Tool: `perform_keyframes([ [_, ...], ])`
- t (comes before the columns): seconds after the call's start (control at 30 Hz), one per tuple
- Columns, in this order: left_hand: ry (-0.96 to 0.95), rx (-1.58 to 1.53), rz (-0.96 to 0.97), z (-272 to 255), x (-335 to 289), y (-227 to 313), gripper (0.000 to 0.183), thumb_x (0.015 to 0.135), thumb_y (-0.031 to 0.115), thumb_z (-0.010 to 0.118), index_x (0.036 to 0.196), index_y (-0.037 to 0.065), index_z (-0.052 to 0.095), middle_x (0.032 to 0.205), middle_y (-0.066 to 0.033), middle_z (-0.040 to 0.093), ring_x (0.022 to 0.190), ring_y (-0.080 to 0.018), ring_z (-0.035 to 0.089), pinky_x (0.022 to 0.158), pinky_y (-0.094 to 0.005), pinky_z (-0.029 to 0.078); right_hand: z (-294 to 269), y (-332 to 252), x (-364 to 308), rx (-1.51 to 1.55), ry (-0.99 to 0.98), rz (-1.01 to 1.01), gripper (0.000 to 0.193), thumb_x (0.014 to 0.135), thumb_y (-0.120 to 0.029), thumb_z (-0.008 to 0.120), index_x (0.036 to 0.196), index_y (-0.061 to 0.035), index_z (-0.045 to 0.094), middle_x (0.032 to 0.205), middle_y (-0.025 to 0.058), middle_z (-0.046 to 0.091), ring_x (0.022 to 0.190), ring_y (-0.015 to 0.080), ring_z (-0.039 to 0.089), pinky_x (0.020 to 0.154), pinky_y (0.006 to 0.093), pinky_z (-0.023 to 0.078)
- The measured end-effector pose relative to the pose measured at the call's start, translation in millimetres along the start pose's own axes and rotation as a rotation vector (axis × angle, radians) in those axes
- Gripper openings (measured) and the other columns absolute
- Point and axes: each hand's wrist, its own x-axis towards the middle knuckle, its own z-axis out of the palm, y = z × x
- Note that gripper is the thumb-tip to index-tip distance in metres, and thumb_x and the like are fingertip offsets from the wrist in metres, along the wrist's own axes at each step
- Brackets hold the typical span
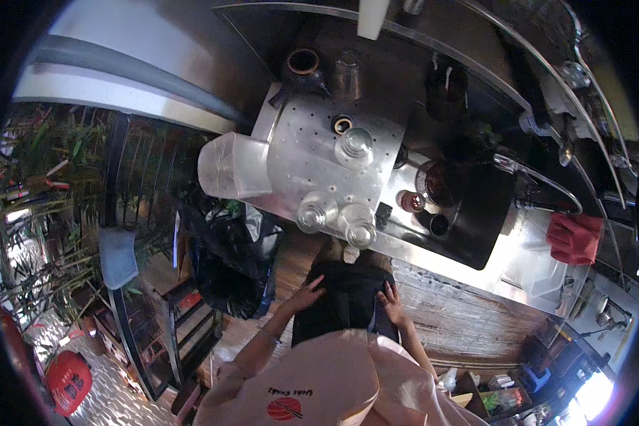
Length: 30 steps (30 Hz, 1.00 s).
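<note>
My left hand hangs at the left side of my black clothing, its fingers apart and holding nothing. On the other side, my right hand rests against the same dark cloth with its fingers spread. In front of me is a perforated steel draining surface. Two see-through glass vessels stand by its near edge, a left one and a right one. A third glass vessel is farther back, beside a small dark cup. Neither hand touches these vessels.
A clear plastic container sits at the surface's left edge. Farther back are a dark teapot and a tall glass. The dark sink holds several cups below a faucet. A red cloth hangs right; a black-bagged bin stands left.
</note>
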Motion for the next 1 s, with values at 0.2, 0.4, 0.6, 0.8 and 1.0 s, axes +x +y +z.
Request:
perform_keyframes([
  [0.2, 0.01, 0.086, -0.231, 58.8, 96.6, -80.1, 0.089, 0.08, 0.063, 0.076, 0.158, 0.037, 0.041, 0.155, -0.0376, 0.036, 0.142, -0.0504, 0.044, 0.114, -0.0529, 0.042, 52.2, 9.5, 61.0, -0.251, 0.079, -0.08, 0.091, 0.091, -0.067, 0.064, 0.163, -0.0219, 0.03, 0.169, 0.0245, 0.017, 0.155, 0.0474, 0.018, 0.124, 0.0567, 0.024],
  [0.4, 0.068, 0.177, -0.291, 71.3, 110.4, -83.7, 0.085, 0.087, 0.061, 0.071, 0.16, 0.032, 0.039, 0.157, -0.0396, 0.031, 0.14, -0.0544, 0.044, 0.11, -0.06, 0.044, 49.0, -20.9, 64.3, -0.415, 0.041, 0.175, 0.097, 0.089, -0.066, 0.065, 0.166, -0.0273, 0.021, 0.173, 0.0175, 0.012, 0.156, 0.0475, 0.015, 0.123, 0.0648, 0.019],
  [0.6, -0.033, -0.127, -0.076, 2.3, -16.1, -78.4, 0.087, 0.094, 0.055, 0.068, 0.165, 0.024, 0.028, 0.165, -0.0294, 0.028, 0.151, -0.0415, 0.035, 0.12, -0.0477, 0.034, -6.1, -54.8, -57.5, -0.045, -0.046, -0.165, 0.068, 0.104, -0.053, 0.052, 0.16, -0.0174, 0.038, 0.165, 0.0202, 0.033, 0.156, 0.0442, 0.017, 0.126, 0.0562, 0.019],
  [0.8, -0.031, -0.565, -0.152, 23.5, 1.6, -74.8, 0.092, 0.095, 0.059, 0.064, 0.166, 0.015, 0.025, 0.169, -0.014, 0.028, 0.155, -0.0317, 0.028, 0.125, -0.04, 0.024, 40.7, -30.5, -14.6, -0.285, 0.085, -0.316, 0.062, 0.105, -0.053, 0.049, 0.153, -0.0132, 0.048, 0.162, 0.0122, 0.041, 0.155, 0.0408, 0.021, 0.127, 0.0548, 0.018],
  [1.0, 0.0, -0.101, -0.42, -24.3, -28.8, -93.4, 0.075, 0.097, 0.051, 0.061, 0.159, 0.014, 0.042, 0.163, -0.0092, 0.041, 0.15, -0.0319, 0.035, 0.118, -0.0429, 0.035, -4.3, 61.2, -40.1, -0.638, 0.119, 0.066, 0.066, 0.105, -0.042, 0.048, 0.16, -0.0077, 0.034, 0.165, 0.025, 0.03, 0.151, 0.0514, 0.023, 0.123, 0.0657, 0.014],
])
